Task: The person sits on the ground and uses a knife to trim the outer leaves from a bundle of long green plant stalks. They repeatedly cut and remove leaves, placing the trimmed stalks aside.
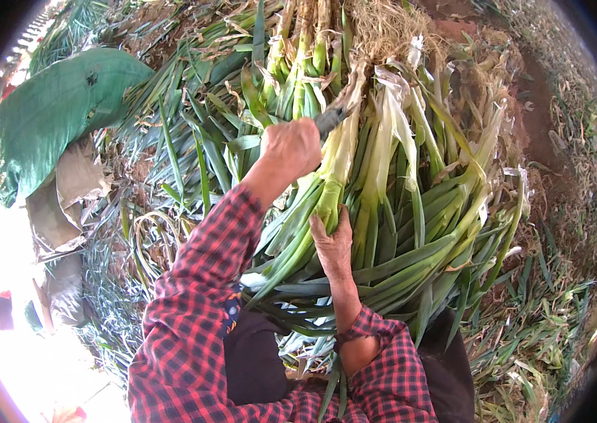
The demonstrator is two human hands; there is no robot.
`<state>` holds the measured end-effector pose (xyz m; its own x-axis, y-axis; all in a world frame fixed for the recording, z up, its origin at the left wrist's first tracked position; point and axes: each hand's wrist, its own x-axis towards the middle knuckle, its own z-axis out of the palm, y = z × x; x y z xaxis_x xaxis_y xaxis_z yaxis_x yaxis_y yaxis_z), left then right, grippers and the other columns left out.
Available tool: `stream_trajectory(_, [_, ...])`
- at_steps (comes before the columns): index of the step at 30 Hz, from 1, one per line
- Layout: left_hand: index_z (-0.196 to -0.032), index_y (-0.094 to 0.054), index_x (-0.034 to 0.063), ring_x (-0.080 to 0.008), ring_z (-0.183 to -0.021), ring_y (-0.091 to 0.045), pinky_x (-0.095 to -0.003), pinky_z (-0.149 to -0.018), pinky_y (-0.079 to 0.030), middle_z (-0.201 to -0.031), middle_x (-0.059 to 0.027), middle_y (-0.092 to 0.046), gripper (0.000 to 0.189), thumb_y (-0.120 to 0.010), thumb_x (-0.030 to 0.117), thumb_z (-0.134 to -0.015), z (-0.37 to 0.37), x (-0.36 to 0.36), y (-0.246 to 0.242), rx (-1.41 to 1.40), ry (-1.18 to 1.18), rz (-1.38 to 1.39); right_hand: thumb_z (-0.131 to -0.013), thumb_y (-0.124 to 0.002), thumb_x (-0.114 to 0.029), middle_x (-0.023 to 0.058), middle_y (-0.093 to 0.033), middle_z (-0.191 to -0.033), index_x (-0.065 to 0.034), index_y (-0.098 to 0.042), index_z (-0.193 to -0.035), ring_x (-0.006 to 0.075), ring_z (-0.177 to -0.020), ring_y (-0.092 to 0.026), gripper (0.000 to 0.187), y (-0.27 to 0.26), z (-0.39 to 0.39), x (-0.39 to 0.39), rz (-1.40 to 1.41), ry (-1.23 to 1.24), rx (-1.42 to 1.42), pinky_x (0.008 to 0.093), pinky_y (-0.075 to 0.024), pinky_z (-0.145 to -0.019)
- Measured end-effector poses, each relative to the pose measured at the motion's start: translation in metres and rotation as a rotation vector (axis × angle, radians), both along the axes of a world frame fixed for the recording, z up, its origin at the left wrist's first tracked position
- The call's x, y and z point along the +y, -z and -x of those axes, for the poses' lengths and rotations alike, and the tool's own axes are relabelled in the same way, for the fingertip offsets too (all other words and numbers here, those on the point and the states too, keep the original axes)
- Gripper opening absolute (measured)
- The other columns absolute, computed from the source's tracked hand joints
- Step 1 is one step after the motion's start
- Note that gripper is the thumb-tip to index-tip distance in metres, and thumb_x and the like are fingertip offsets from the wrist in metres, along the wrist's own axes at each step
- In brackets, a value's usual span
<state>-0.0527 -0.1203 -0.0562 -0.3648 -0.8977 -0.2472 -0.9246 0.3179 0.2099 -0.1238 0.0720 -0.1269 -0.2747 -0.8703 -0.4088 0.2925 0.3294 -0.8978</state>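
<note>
My left hand (293, 148) is closed in a fist around a knife (333, 119) with a dark, soiled blade pointing up and right. The blade lies across the pale upper part of a thick green onion stalk (338, 153); whether it cuts in I cannot tell. Lower down, my right hand (332, 243) grips the same stalk where its green leaves begin, thumb on the left. A pile of similar green onions (377, 158) lies beside it, roots away from me and leaves over my lap. Dry brown leaf covers part of the stalk's root end.
Tangled pale roots (393, 26) lie at the top. Loose leaves (155, 143) cover the ground at left, and cut scraps (531, 338) lie at lower right. A green cloth or sheet (60, 111) and brown cardboard-like pieces (55, 222) stand at far left. Bare soil (539, 121) shows at right.
</note>
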Motion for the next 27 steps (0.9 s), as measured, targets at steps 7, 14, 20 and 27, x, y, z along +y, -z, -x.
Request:
stream_trajectory(7, [-0.093,-0.074,-0.0004,-0.0351,-0.091,-0.074,-0.0450,-0.085,-0.057,-0.097,-0.0238,-0.074,0.028,-0.053,0.017,-0.089,0.050,-0.078,0.011,-0.080,-0.075,-0.039,-0.091,-0.075,-0.018,0.0042,-0.062,-0.102,-0.0015,-0.054,-0.122,0.0122,-0.088,-0.058,0.041,0.010,-0.003,-0.002,-0.023,0.002,-0.041,0.0281,-0.0519,-0.078])
stream_trajectory(14, [-0.088,-0.069,-0.0025,-0.0388,-0.083,-0.073,-0.0502,-0.079,-0.056,-0.087,-0.0238,-0.073,0.029,-0.056,0.024,-0.090,0.017,-0.012,-0.028,-0.060,0.017,-0.162,-0.088,-0.072,-0.012,0.0059,-0.062,-0.101,-0.0007,-0.055,-0.120,0.0136,-0.088,-0.058,0.038,0.006,0.004,-0.001,0.035,0.014,0.105,0.0305,-0.0518,-0.080])
stream_trajectory(20, [-0.094,-0.064,-0.0044,-0.0445,-0.082,-0.071,-0.0525,-0.079,-0.055,-0.081,-0.0275,-0.071,0.027,-0.060,0.022,-0.088,-0.022,0.040,-0.007,0.008,-0.028,-0.101,-0.090,-0.072,-0.011,0.0070,-0.062,-0.111,-0.0009,-0.052,-0.128,0.0147,-0.096,-0.059,0.044,0.005,0.002,-0.002,0.003,0.021,-0.086,0.0306,-0.0509,-0.087])
stream_trajectory(27, [-0.088,-0.065,-0.0014,-0.0400,-0.078,-0.072,-0.0513,-0.075,-0.055,-0.080,-0.0239,-0.071,0.023,-0.057,0.020,-0.091,-0.018,-0.011,-0.002,0.054,0.020,-0.081,-0.088,-0.077,-0.014,0.0080,-0.062,-0.119,0.0003,-0.048,-0.139,0.0160,-0.104,-0.060,0.060,0.006,0.011,-0.002,0.049,0.065,-0.281,0.0311,-0.0499,-0.092])
